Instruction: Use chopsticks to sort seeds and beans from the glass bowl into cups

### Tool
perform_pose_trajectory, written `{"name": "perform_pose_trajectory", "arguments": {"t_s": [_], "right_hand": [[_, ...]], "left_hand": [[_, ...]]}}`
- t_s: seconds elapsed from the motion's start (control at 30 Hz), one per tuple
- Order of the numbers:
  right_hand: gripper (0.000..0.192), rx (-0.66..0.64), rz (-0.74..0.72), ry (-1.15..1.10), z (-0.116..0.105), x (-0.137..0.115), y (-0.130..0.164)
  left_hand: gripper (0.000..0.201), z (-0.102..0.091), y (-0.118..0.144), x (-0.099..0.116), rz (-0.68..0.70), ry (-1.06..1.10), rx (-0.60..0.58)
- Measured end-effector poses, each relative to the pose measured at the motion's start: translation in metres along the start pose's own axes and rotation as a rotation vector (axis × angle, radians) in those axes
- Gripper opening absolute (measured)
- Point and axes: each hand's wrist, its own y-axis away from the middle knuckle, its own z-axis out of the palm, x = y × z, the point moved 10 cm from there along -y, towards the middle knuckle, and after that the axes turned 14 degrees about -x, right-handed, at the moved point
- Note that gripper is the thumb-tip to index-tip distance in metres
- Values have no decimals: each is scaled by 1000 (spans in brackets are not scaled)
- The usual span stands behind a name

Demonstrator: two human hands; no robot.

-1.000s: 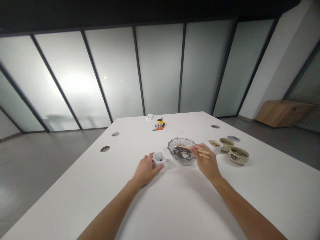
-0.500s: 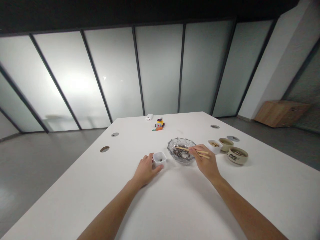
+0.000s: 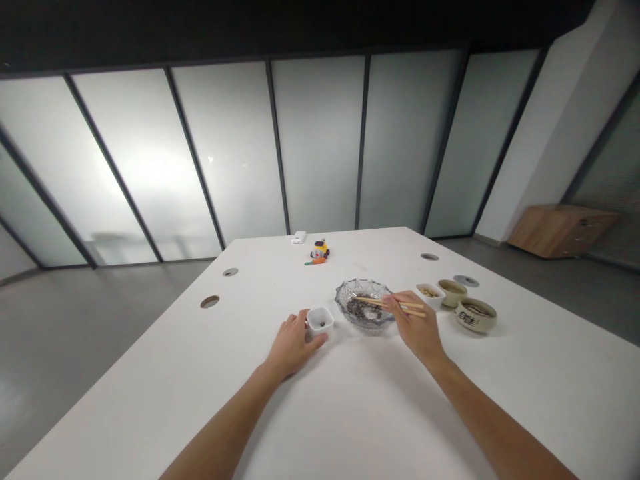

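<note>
My left hand [image 3: 295, 341] rests on the table with thumb and fingers around a small white square cup [image 3: 320, 323], which has a few dark bits at its bottom. A pair of wooden chopsticks [image 3: 404, 307] is held in my right hand [image 3: 416, 327]. Their tips reach into a scalloped clear glass bowl [image 3: 345, 313] that stands right of the cup. Many small dark pieces [image 3: 361, 309] lie in the bowl; they are too small to name. Whether the chopsticks pinch one of them I cannot tell.
Right of my right hand stand a white dish of tan pieces [image 3: 431, 293] and two beige ceramic bowls, a rear one [image 3: 453, 292] and a front one [image 3: 476, 316]. Farther back on the white table [image 3: 280, 280] lie a yellow toy vehicle [image 3: 320, 249], an orange carrot-shaped item [image 3: 316, 262] and a white box [image 3: 299, 237].
The chopstick tips have shifted slightly right within the glass bowl, and my right hand has moved a little with them. My left hand stays at the white cup.
</note>
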Motion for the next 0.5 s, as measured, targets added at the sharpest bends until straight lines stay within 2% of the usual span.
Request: {"name": "perform_pose_trajectory", "arguments": {"t_s": [0.3,0.5], "right_hand": [[62,-80,-64,-15,1,-2,-25],[58,-64,-84,-34,2,4,-10]], "left_hand": [[54,0,1,1,-8,-9,-6],[56,1,0,-1,-13,14,0]]}}
